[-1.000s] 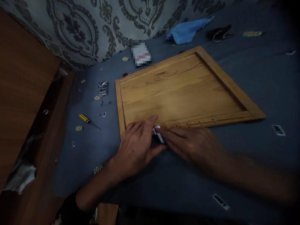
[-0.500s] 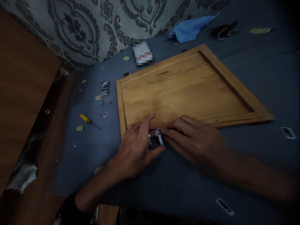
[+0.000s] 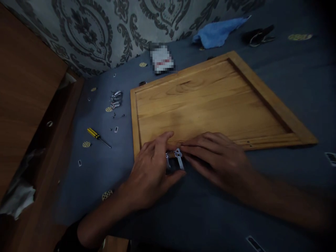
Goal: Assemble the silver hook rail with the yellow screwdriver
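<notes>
A framed wooden panel, like a cabinet door, lies flat. At its near edge sits a small silvery metal hinge, its plate with holes over the frame and its arm pointing towards me. My left hand curls around the hinge from the left, with fingers over the panel edge and thumb by the end of the arm. From the other side my right hand brings its closed fingertips against the plate. Whatever those fingertips pinch, if anything, is hidden. A second metal piece shows partly beside my left palm.
A screwdriver with a yellow-and-black handle lies left on the blue-grey cloth. Metal hinges and several small screws are beside the panel. Behind it lie a blue rag, a black object and a blurred-out pack.
The view has shifted slightly. My right fingertips have moved a little at the hinge plate, whose holes show more plainly now. My left hand stays around the hinge.
</notes>
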Demonstrator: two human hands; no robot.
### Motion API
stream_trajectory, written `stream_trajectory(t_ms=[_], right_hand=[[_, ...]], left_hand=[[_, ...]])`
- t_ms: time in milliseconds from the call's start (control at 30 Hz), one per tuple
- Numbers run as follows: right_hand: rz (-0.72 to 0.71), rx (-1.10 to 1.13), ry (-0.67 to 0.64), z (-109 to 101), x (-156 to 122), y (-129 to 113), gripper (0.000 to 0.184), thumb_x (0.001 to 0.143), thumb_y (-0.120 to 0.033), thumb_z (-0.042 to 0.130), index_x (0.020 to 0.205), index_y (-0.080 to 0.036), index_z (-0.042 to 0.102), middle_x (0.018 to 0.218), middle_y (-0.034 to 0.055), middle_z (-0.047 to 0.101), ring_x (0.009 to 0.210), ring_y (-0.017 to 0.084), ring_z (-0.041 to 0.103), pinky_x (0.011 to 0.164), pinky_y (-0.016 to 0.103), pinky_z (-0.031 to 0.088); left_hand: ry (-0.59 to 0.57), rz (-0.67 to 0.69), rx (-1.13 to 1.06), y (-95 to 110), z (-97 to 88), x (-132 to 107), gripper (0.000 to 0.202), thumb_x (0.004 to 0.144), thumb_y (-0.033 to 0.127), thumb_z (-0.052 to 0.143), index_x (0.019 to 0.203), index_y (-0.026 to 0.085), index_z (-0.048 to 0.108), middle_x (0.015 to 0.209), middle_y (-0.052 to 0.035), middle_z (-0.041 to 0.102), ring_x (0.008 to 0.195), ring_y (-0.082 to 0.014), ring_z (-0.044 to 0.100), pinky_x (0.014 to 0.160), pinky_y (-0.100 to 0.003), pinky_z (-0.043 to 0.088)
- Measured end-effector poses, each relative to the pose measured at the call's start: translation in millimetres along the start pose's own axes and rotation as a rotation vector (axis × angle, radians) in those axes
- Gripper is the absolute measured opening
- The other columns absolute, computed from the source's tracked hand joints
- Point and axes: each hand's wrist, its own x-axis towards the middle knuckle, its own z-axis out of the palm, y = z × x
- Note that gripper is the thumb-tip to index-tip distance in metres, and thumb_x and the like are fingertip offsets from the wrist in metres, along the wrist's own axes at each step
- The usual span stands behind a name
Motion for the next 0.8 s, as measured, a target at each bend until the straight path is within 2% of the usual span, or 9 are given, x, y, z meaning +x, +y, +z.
stream_trajectory(t_ms=[133, 333, 500, 700, 800], right_hand=[[0.01, -0.008, -0.036, -1.2, -1.0, -0.3, 0.017, 0.107, -0.018, 0.059, 0.113, -0.018, 0.075, 0.1, 0.0068, 0.08, 0.091, 0.023, 0.071, 0.084, 0.04, 0.056], [-0.004, 0.003, -0.04, -2.0, -2.3, 0.4, 0.018, 0.107, -0.019, 0.059, 0.114, -0.015, 0.076, 0.101, 0.0079, 0.08, 0.091, 0.024, 0.07, 0.081, 0.04, 0.055], [-0.005, -0.017, -0.059, -3.1, -1.3, -0.1, 0.022, 0.109, -0.021, 0.054, 0.114, -0.016, 0.075, 0.101, 0.0078, 0.08, 0.091, 0.024, 0.069, 0.083, 0.039, 0.054], [-0.024, -0.011, -0.022, -3.4, -0.7, -0.8, 0.024, 0.109, -0.02, 0.052, 0.11, -0.013, 0.075, 0.099, 0.008, 0.08, 0.09, 0.024, 0.07, 0.08, 0.04, 0.056], [-0.023, 0.006, -0.002, -3.6, -1.6, -1.1, 0.025, 0.109, -0.017, 0.052, 0.11, -0.013, 0.076, 0.104, 0.0086, 0.083, 0.093, 0.023, 0.073, 0.083, 0.04, 0.06]], left_hand=[[-0.013, -0.005, 0.003, 0.5, -1.4, -0.7, 0.092, 0.086, 0.019, 0.087, 0.155, 0.028, 0.028, 0.135, -0.0128, 0.073, 0.134, -0.0366, 0.068, 0.114, -0.06, 0.053], [0.016, -0.022, 0.002, 5.1, -2.7, -0.5, 0.093, 0.081, 0.016, 0.092, 0.151, 0.03, 0.032, 0.127, -0.0066, 0.077, 0.129, -0.0336, 0.07, 0.112, -0.057, 0.054], [0.026, -0.085, -0.024, 5.1, -0.3, -2.8, 0.092, 0.08, 0.018, 0.095, 0.149, 0.033, 0.035, 0.126, -0.004, 0.077, 0.13, -0.0341, 0.069, 0.111, -0.059, 0.054], [0.065, -0.103, -0.023, 1.8, 3.0, -4.9, 0.093, 0.077, 0.021, 0.097, 0.148, 0.033, 0.038, 0.123, -0.005, 0.077, 0.128, -0.0358, 0.07, 0.11, -0.062, 0.054], [0.061, -0.112, -0.023, 1.6, 2.5, -4.3, 0.095, 0.076, 0.02, 0.098, 0.148, 0.035, 0.038, 0.122, -0.0042, 0.078, 0.125, -0.0353, 0.072, 0.11, -0.063, 0.054]])
